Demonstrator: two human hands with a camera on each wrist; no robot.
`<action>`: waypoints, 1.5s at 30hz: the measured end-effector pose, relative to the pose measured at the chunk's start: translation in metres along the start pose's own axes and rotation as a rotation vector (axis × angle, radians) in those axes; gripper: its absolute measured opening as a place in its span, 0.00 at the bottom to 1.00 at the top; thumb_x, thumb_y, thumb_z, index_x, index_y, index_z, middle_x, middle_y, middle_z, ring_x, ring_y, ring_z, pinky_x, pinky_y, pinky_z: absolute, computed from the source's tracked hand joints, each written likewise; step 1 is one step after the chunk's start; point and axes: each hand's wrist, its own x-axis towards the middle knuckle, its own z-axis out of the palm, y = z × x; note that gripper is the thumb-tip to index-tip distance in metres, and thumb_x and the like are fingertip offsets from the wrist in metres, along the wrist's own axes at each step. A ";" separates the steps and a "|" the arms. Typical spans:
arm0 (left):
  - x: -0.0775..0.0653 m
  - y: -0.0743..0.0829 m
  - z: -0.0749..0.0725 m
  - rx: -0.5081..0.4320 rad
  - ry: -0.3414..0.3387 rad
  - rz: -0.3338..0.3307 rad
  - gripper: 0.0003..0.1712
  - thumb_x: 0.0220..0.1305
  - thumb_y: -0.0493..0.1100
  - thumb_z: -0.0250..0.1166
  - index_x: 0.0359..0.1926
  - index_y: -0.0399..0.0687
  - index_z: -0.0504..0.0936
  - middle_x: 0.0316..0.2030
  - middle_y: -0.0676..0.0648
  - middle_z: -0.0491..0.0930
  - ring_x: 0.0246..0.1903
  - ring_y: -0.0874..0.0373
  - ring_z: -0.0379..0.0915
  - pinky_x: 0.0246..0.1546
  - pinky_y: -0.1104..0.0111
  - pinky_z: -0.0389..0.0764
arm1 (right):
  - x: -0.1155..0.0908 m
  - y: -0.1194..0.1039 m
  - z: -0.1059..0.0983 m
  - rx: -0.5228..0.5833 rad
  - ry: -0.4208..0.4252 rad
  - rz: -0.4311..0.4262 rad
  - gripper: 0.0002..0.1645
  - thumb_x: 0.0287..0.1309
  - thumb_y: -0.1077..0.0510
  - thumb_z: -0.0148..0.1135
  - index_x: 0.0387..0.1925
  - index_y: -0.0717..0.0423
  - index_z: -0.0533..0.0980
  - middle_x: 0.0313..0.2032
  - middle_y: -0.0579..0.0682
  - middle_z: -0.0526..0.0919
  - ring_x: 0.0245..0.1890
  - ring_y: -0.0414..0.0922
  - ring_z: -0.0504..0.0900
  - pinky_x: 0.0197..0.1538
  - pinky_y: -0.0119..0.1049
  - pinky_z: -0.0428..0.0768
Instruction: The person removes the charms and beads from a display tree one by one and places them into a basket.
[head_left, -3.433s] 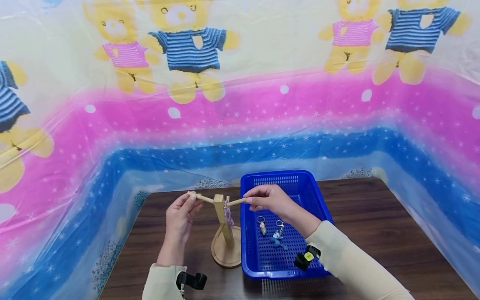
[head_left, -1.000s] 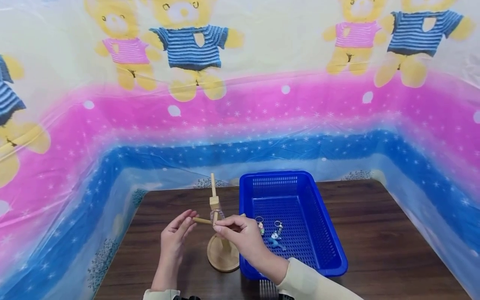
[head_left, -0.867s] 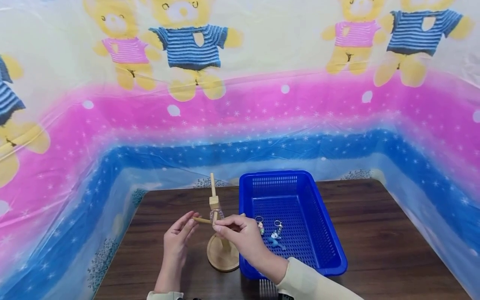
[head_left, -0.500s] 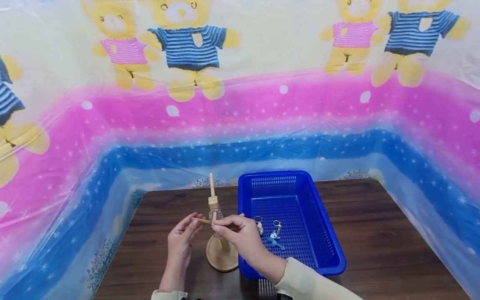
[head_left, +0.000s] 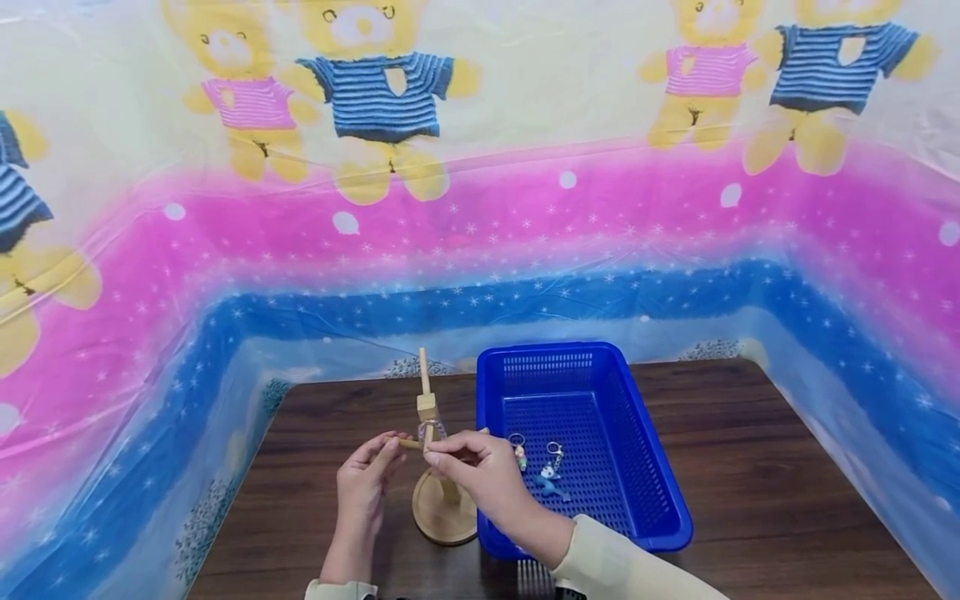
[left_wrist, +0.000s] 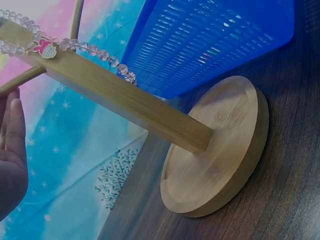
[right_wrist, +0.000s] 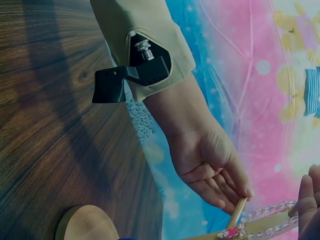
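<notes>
Item: my left hand (head_left: 362,492), thumb and forefinger pinching the left peg (head_left: 411,443) of a wooden stand (head_left: 426,404). Item: my right hand (head_left: 491,475), thumb and forefinger pinching the near peg (head_left: 429,436). Behind these, a far peg (head_left: 424,371), slanting upward. Below the square top, one pale loop (head_left: 439,428); whether it rests on the near peg, I cannot tell. One round base (head_left: 429,517), partly hidden. Just beside, one blue perforated basket (head_left: 648,450), holding two keyrings: one with a pale and green charm (head_left: 521,459), one with a blue and white charm (head_left: 550,485). Support: dark wood-grain table (head_left: 765,467). Backdrop: bear-printed cloth (head_left: 510,225), pink and blue.
</notes>
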 end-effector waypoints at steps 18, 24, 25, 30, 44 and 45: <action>0.001 0.001 0.000 0.042 0.025 -0.018 0.17 0.70 0.28 0.62 0.33 0.53 0.89 0.31 0.55 0.91 0.31 0.69 0.87 0.37 0.80 0.89 | 0.030 -0.003 -0.028 -0.281 0.080 0.092 0.13 0.66 0.56 0.68 0.46 0.61 0.84 0.45 0.59 0.89 0.38 0.34 0.82 0.41 0.24 0.82; 0.002 -0.001 -0.001 0.024 0.002 -0.004 0.18 0.70 0.27 0.61 0.33 0.53 0.88 0.31 0.55 0.91 0.32 0.69 0.87 0.37 0.79 0.89 | 0.037 0.008 -0.031 -0.328 0.030 0.096 0.14 0.63 0.59 0.70 0.47 0.63 0.83 0.44 0.61 0.89 0.42 0.40 0.86 0.44 0.22 0.85; 0.002 -0.001 -0.001 0.008 -0.003 -0.005 0.18 0.70 0.27 0.61 0.33 0.52 0.88 0.32 0.54 0.91 0.32 0.69 0.87 0.37 0.79 0.89 | 0.038 0.010 -0.030 -0.334 0.019 0.093 0.14 0.63 0.59 0.71 0.47 0.63 0.83 0.44 0.61 0.88 0.42 0.40 0.86 0.45 0.23 0.85; 0.003 -0.002 -0.002 0.025 0.001 -0.012 0.17 0.70 0.28 0.62 0.33 0.53 0.88 0.32 0.55 0.91 0.32 0.69 0.87 0.37 0.80 0.89 | 0.041 0.016 -0.027 -0.358 -0.015 0.082 0.14 0.61 0.59 0.71 0.47 0.62 0.81 0.44 0.61 0.87 0.42 0.38 0.84 0.46 0.25 0.84; 0.004 0.001 -0.002 0.070 0.023 -0.051 0.17 0.71 0.30 0.62 0.33 0.56 0.88 0.31 0.57 0.91 0.33 0.70 0.87 0.38 0.80 0.89 | 0.045 0.023 -0.022 -0.369 -0.022 0.052 0.12 0.63 0.61 0.69 0.45 0.63 0.79 0.41 0.62 0.86 0.38 0.38 0.82 0.41 0.25 0.83; 0.003 0.000 -0.003 0.073 0.023 -0.051 0.17 0.71 0.30 0.62 0.33 0.56 0.88 0.31 0.57 0.91 0.33 0.70 0.87 0.38 0.80 0.88 | 0.045 0.023 -0.022 -0.373 -0.023 0.049 0.12 0.63 0.61 0.69 0.44 0.62 0.79 0.41 0.62 0.86 0.38 0.38 0.81 0.41 0.25 0.83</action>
